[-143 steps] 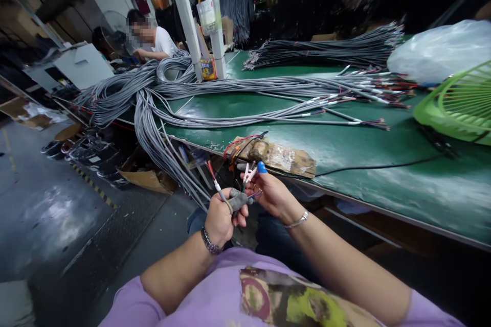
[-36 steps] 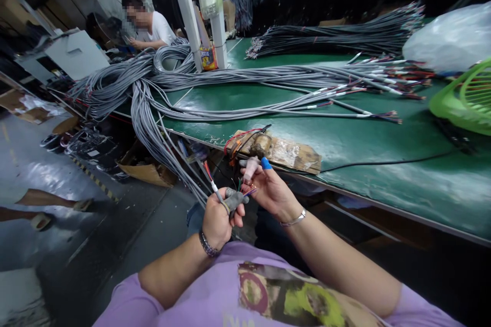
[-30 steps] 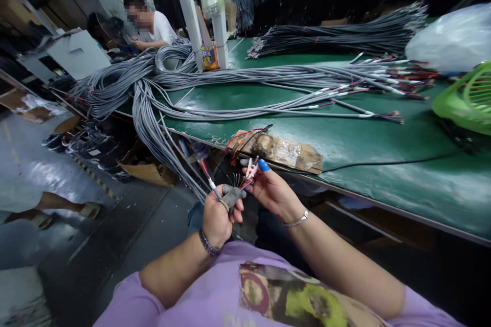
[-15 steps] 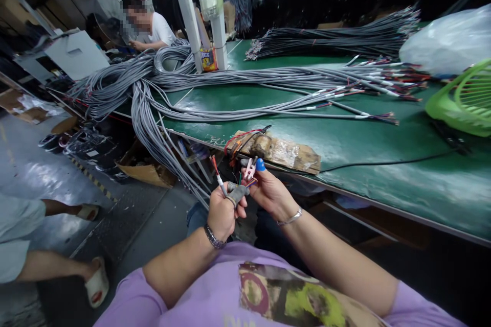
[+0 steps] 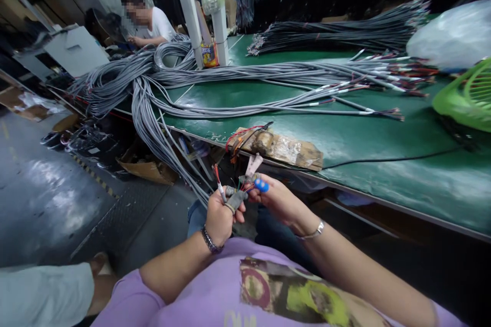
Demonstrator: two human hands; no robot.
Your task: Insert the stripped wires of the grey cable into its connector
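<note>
My left hand (image 5: 221,217), with grey finger covers, is closed around the end of a grey cable (image 5: 221,194). Red wire ends (image 5: 217,172) and a white sleeve stick up past its thumb. My right hand (image 5: 274,195) wears a blue cover on the thumb and meets the left fingertips. A pale pink clip (image 5: 253,164) juts out from the right fingers, its lower part hidden. Thin coloured wires (image 5: 244,188) fan out between the two hands; which fingertips pinch them I cannot tell.
Grey cables (image 5: 230,111) run along the green table (image 5: 368,138) and hang over its edge. A taped wooden block (image 5: 287,149) lies at the edge, before my hands. A green fan (image 5: 466,97) stands right. One person (image 5: 159,25) sits far left; another's leg (image 5: 46,291) is close by.
My right thumb has tilted down towards the wires, and the pink clip now points up and away. The left hand stays nearly in place. The walker at left has come nearer.
</note>
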